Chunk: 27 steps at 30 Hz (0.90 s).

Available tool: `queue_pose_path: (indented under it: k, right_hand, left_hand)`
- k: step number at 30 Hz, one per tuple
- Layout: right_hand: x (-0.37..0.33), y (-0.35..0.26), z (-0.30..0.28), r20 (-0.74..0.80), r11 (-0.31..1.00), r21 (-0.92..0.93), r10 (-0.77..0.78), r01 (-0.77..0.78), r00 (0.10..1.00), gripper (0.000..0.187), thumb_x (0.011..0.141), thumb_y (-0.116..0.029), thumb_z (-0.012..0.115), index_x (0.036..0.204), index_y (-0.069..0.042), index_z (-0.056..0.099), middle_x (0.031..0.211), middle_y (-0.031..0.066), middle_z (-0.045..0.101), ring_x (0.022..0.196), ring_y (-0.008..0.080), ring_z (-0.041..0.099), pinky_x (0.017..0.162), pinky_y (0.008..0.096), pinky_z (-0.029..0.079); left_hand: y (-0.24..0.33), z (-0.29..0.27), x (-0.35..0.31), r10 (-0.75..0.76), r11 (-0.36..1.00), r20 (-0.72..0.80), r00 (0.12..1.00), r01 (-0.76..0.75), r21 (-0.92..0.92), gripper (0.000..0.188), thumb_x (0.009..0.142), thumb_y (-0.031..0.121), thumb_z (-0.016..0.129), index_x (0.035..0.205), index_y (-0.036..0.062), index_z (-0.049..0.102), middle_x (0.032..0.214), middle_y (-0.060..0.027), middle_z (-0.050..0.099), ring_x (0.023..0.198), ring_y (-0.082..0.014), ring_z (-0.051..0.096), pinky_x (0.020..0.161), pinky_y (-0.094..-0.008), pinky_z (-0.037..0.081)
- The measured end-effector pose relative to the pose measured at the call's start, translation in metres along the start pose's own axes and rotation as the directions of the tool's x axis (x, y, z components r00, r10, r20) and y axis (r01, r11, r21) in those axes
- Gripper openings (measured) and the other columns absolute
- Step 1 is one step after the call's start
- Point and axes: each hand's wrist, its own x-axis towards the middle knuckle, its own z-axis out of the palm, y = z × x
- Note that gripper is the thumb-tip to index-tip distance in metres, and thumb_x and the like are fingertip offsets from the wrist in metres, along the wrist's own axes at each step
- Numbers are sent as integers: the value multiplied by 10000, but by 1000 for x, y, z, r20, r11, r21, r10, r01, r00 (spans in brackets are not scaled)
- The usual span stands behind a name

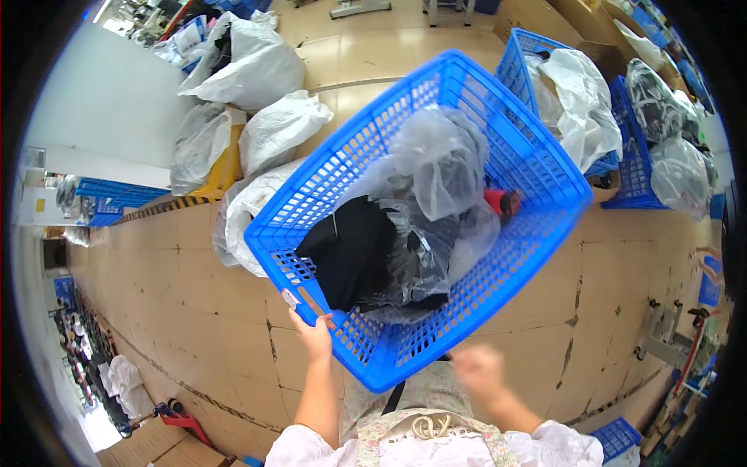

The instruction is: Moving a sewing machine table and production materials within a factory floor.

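Note:
A large blue plastic basket [537, 268] is tilted in front of me, its open top facing up toward me. My left hand [313, 336] grips its near left end at the handle slot, with fingers hooked over the rim. Below the near right side is my right hand [478, 372], smeared by motion. Its fingers cannot be made out, nor whether it touches the basket. Inside lie a piece of black fabric [350, 249], crumpled clear plastic bags [443, 167] with dark contents, and a red roll-like object [502, 202] against the far right wall.
White sacks [253, 66] stand at the far left beside a pale wall [117, 101]. More blue baskets [632, 156] with bagged goods line the far right. A metal wheeled frame [665, 335] stands at right. Cardboard [187, 454] and a red-handled cart [187, 420] are at the near left.

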Motion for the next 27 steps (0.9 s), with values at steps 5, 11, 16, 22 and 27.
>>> queue_pose_path:
  k: [5, 11, 16, 22, 27]
  right_hand:
    - [151, 50, -154, -466, 648, -739, -292, -186, 835, 750, 719, -337, 663, 1312, -38, 312, 1311, 212, 347, 1221, 354, 310, 998, 447, 253]
    - [177, 189, -140, -293, 948, -40, 291, -315, 911, 160, 777, -149, 582, 817, 1, 542, 625, 44, 562, 542, 123, 552, 476, 268, 452]
    - [137, 197, -93, -290, 883, -51, 434, -466, 853, 150, 806, -85, 545, 931, -4, 525, 730, 69, 582, 638, 141, 578, 531, 282, 483]
    - [125, 212, -41, -244, 921, -35, 368, -387, 897, 205, 761, -88, 568, 930, 19, 522, 765, 149, 605, 688, 248, 605, 633, 352, 473]
    - [91, 152, 52, -111, 919, -60, 382, -390, 918, 336, 752, -187, 551, 1006, 13, 461, 897, 244, 578, 863, 391, 557, 755, 431, 439]
  left_hand:
    - [-5, -59, 21, 29, 999, 111, 993, -33, 40, 698, 704, -110, 423, 1332, 85, 189, 1061, -144, 513, 554, -172, 581, 481, -277, 492]
    - [-37, -77, 55, 57, 998, 255, 965, -58, -3, 726, 661, -100, 431, 1324, 111, 224, 1035, -160, 533, 536, -165, 567, 474, -272, 484]
    - [-38, -94, 80, 39, 983, 277, 960, -86, 161, 680, 663, -66, 451, 1298, 96, 271, 1003, -147, 560, 547, -167, 588, 498, -274, 498]
    - [-59, -101, 152, 146, 969, 296, 944, -197, 151, 701, 641, -70, 471, 1295, 94, 283, 987, -148, 565, 572, -189, 600, 503, -295, 517]
    - [-80, -187, 240, 197, 928, 296, 935, -275, 251, 751, 652, -78, 484, 1335, 123, 244, 964, -135, 557, 582, -194, 595, 494, -300, 509]
